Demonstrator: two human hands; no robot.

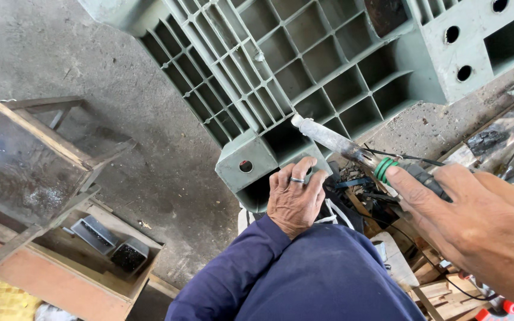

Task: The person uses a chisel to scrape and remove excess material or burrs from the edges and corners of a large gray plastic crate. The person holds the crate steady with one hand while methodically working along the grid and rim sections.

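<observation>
A grey-green plastic pallet (304, 65) with a ribbed grid underside stands tilted in front of me. My left hand (295, 196), with a ring on one finger and a dark blue sleeve, grips the lower edge of the pallet's corner foot (246, 163). My right hand (477, 226) holds a hand tool (352, 150) with a grey metal nozzle and a green ring at its neck. The nozzle tip touches the pallet's ribs just above my left hand.
A rusty metal stool or frame (25, 160) stands at the left over a wooden box (90, 261) that holds small metal trays. Wood scraps, cables and clutter (423, 273) lie at the lower right. The floor (120, 77) is bare concrete.
</observation>
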